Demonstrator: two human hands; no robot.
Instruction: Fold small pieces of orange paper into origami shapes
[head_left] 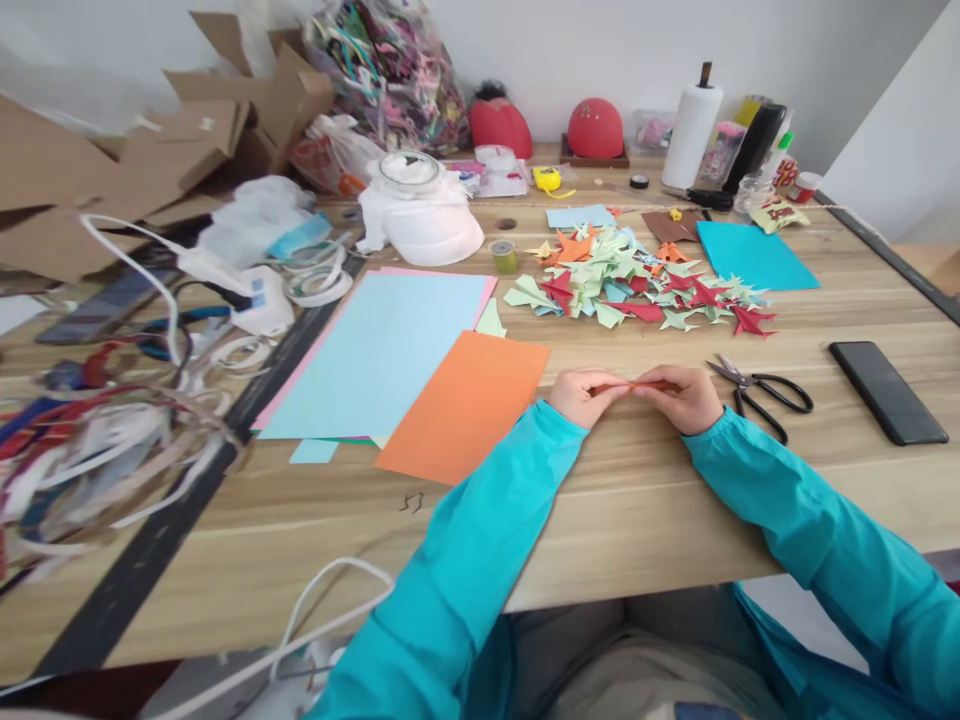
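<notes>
My left hand (583, 396) and my right hand (686, 395) meet at the fingertips just above the table. Between them they pinch a small piece of orange paper (634, 387), mostly hidden by the fingers. An orange sheet (469, 405) lies left of my left hand, partly over a stack of light blue sheets (405, 335). Beyond my hands spreads a pile of folded paper pieces (611, 270) in green, red and orange, some looking like birds. Black-handled scissors (757, 388) lie with blades parted, right of my right hand.
A black phone (887, 392) lies at the right. Turquoise paper (754, 254) and a yellow tape measure (547, 179) are farther back. A white cloth-like bundle (424, 215) stands behind the sheets. Tangled cords and straps (112, 450) and cardboard boxes (172, 150) crowd the left.
</notes>
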